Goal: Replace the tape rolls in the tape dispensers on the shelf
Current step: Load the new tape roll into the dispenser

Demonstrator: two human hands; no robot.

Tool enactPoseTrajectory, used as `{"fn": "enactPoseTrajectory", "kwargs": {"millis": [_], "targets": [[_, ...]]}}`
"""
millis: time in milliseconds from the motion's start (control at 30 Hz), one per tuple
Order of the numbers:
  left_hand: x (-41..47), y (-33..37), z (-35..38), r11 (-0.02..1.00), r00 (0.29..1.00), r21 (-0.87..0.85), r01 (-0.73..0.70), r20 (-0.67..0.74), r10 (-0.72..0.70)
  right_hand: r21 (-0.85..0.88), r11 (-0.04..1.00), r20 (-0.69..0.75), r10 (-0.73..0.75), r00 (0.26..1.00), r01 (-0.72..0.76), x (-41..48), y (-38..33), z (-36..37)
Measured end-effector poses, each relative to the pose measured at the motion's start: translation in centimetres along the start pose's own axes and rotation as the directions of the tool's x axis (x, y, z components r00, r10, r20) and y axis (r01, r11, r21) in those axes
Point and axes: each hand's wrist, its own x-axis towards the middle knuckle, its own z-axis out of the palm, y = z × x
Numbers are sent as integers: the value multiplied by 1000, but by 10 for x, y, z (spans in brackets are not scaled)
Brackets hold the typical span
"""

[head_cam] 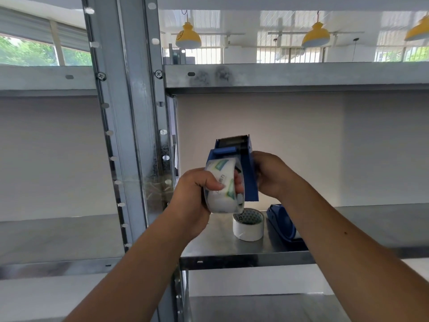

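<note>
**Fingers clamping roll and dispenser — the swap is happening in mid-air**

Fingers (pixel 214 185) of the left hand (pixel 192 196) are curling tight around the tape roll (pixel 224 187), thumb pressing on its outer face and another fingertip poking through near the core, so the roll is being gripped from both sides and can be steered sideways. Over on the other side, the right hand (pixel 271 174) is wrapping closed around the back of the blue tape dispenser (pixel 241 163), holding it upright with the serrated cutter pointing up and away from the person. That looks deliberate: one hand is bracing the frame while the other is working the roll at the hub. Whether the roll is going on or coming off, I cannot tell — it is sitting against the dispenser's open side, overlapping the frame.

Both items are hovering above the metal shelf (pixel 232 254), clear of its surface. Down below, a white tape roll (pixel 248 225) is standing flat on the shelf, and just beside it a second blue dispenser (pixel 282 223) is lying partly hidden behind the right forearm — both within easy reach, presumably waiting for their turn
</note>
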Motion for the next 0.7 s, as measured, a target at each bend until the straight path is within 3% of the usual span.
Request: {"fn": "enactPoseTrajectory", "kwargs": {"millis": [133,333,533,633,700], "targets": [[1,-2,1,1000,1000,-17,-20,-15,20,181,981,112,53,992,-73,-16,9,-8],[10,-4,-2,996,986,-38,-78,-151,72,234,970,125,36,991,-65,-30,36,13],[19,-19,-4,952,893,294,-85,-401,203,316,924,69,203,977,-214,-37,38,40],[18,-28,-11,788,826,608,-100,-390,406,353,895,41,275,961,-272,-41,49,48],[16,-34,-12,717,788,687,-121,-373,490,389,871,65,300,952,-301,-42,60,51]]}}
